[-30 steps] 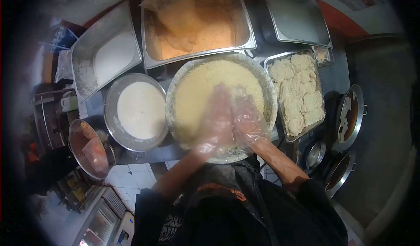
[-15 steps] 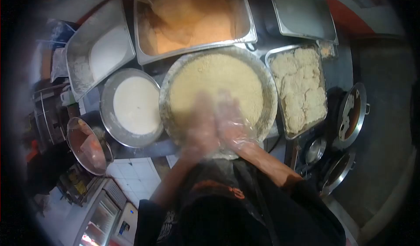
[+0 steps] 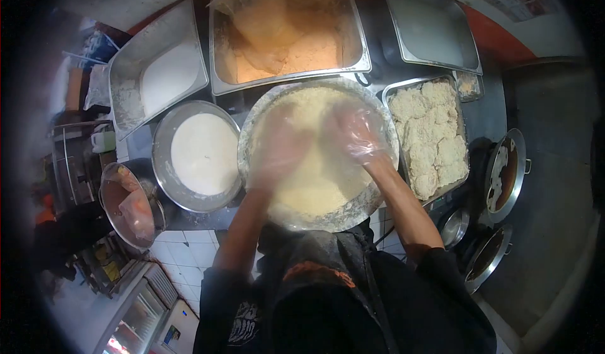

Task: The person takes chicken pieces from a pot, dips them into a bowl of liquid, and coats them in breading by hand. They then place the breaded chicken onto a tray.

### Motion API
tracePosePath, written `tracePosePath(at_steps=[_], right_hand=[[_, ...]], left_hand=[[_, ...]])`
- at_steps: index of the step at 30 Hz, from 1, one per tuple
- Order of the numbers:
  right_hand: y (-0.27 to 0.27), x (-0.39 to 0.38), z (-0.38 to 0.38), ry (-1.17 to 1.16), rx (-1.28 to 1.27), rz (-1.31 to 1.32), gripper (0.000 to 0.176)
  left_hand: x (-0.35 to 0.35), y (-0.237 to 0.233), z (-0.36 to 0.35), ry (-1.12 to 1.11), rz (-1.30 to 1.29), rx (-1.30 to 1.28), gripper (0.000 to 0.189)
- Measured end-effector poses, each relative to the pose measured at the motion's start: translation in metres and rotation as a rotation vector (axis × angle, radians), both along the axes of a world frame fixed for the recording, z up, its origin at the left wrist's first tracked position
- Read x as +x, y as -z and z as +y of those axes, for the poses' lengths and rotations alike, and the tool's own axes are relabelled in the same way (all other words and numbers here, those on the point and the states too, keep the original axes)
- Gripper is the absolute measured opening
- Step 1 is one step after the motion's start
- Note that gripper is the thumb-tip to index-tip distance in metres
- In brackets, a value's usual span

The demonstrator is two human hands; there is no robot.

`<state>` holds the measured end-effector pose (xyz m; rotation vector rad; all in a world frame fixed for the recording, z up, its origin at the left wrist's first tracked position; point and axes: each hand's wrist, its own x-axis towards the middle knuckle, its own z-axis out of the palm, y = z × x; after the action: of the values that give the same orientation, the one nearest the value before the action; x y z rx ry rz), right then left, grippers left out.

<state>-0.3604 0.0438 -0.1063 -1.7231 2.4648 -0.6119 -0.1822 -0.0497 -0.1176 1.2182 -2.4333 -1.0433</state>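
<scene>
A wide metal bowl [image 3: 315, 223] in front of me holds a pale yellow, flour-like coating [image 3: 312, 193]. Over its left side is my left hand [image 3: 285, 138], badly smeared by motion, so its fingers cannot be read. My right hand [image 3: 359, 130], in a clear plastic glove, is at the right side of the bowl, low over the coating or in it. Blur hides its fingertips too. Beside the bowl on the right, a metal tray [image 3: 386, 93] carries several coated pieces [image 3: 435, 137] laid close together.
To the left stand a bowl of white liquid [image 3: 205, 154], a pan with white powder [image 3: 169, 80] and a pot [image 3: 132, 206] holding a plastic bag. At the back are a deep pan of orange powder [image 3: 302, 61] and another metal pan [image 3: 432, 33]. Woks [image 3: 506, 174] sit at right.
My hands were close together near the bowl's front half. Now they are farther apart and farther forward, one on each side. The view has shifted slightly.
</scene>
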Motion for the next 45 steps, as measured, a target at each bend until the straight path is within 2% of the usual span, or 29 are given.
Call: tracePosePath(at_steps=[2, 3, 5, 6, 8, 9, 10, 12, 15, 17, 18, 19, 21, 22, 25, 29, 31, 32, 33, 34, 36, 38, 40, 42, 43, 45], right_hand=[[-0.025, 0.001, -0.002, -0.046, 0.218, -0.448, 0.026], [-0.042, 0.002, -0.008, -0.048, 0.22, -0.448, 0.026], [-0.069, 0.01, -0.022, 0.064, 0.366, -0.647, 0.04], [-0.05, 0.017, -0.02, 0.067, 0.378, -0.656, 0.04], [0.002, 0.024, -0.021, -0.275, 0.09, -0.27, 0.039], [-0.016, 0.018, -0.038, -0.5, 0.03, -0.078, 0.039], [-0.01, 0.017, -0.039, -0.504, 0.034, -0.083, 0.039], [0.007, 0.019, -0.041, -0.625, 0.227, -0.012, 0.044], [0.014, 0.009, -0.04, -0.529, 0.168, -0.218, 0.044], [0.01, 0.015, -0.044, -0.529, 0.168, -0.197, 0.043], [0.005, 0.009, -0.049, -0.516, 0.156, -0.132, 0.043], [0.011, 0.014, -0.047, -0.493, 0.151, -0.194, 0.043], [0.023, 0.021, -0.036, -0.579, -0.004, 0.014, 0.043], [0.026, 0.022, -0.04, -0.59, -0.001, 0.018, 0.043], [0.039, 0.035, -0.03, -0.695, 0.198, -0.157, 0.044], [0.042, 0.032, -0.027, -0.581, 0.078, -0.203, 0.045], [0.045, 0.039, -0.035, -0.557, -0.013, -0.213, 0.045], [0.051, 0.047, -0.033, -0.594, 0.015, -0.23, 0.047], [0.054, 0.055, -0.034, -0.627, 0.061, -0.267, 0.048], [0.06, 0.062, -0.031, -0.626, 0.075, -0.286, 0.048], [0.063, 0.07, -0.033, -0.71, 0.25, -0.216, 0.051], [0.082, 0.07, -0.034, -0.672, 0.164, -0.152, 0.053], [0.069, 0.079, -0.019, -0.611, 0.074, -0.08, 0.055], [0.034, 0.071, -0.042, -0.613, 0.201, -0.198, 0.057], [0.021, 0.074, -0.052, -0.585, 0.286, -0.385, 0.059], [0.047, 0.09, -0.043, -0.572, 0.211, -0.318, 0.056]], left_hand=[[0.017, 0.013, 0.002, 0.315, 0.093, -0.109, 0.06], [0.014, 0.017, 0.01, 0.312, 0.094, -0.108, 0.06], [-0.002, 0.024, 0.035, 0.387, 0.182, -0.073, 0.057], [-0.001, 0.025, 0.044, 0.388, 0.174, -0.059, 0.057], [-0.003, 0.029, 0.052, 0.6, -0.057, 0.619, 0.054], [-0.009, 0.047, 0.06, 0.649, -0.052, 0.643, 0.054], [-0.015, 0.068, 0.067, 0.661, -0.021, 0.553, 0.054], [-0.019, 0.096, 0.075, 0.683, -0.007, 0.479, 0.054], [-0.025, 0.119, 0.082, 0.704, -0.006, 0.47, 0.054], [-0.024, 0.124, 0.078, 0.729, -0.017, 0.464, 0.054], [-0.023, 0.13, 0.078, 0.736, -0.023, 0.452, 0.053], [-0.017, 0.134, 0.078, 0.735, -0.029, 0.442, 0.053], [0.004, 0.142, 0.078, 0.7, -0.039, 0.397, 0.053], [0.02, 0.14, 0.079, 0.671, -0.033, 0.378, 0.053], [0.054, 0.132, 0.088, 0.607, -0.002, 0.33, 0.053], [0.053, 0.128, 0.083, 0.609, -0.003, 0.302, 0.053], [0.058, 0.154, 0.086, 0.59, -0.034, 0.268, 0.053], [0.071, 0.185, 0.094, 0.538, -0.04, 0.161, 0.053], [0.073, 0.181, 0.089, 0.472, -0.045, 0.024, 0.053], [0.085, 0.174, 0.094, 0.488, 0.004, 0.162, 0.052], [0.086, 0.123, 0.081, 0.489, 0.078, 0.288, 0.049], [0.091, 0.102, 0.074, 0.479, 0.104, 0.363, 0.047], [0.07, 0.067, 0.055, 0.476, 0.011, 0.545, 0.045], [0.055, 0.05, 0.037, 0.445, -0.189, 0.74, 0.043], [0.063, 0.07, 0.034, 0.446, -0.182, 0.722, 0.043], [0.119, 0.155, 0.064, 0.351, 0.166, 0.663, 0.048]])
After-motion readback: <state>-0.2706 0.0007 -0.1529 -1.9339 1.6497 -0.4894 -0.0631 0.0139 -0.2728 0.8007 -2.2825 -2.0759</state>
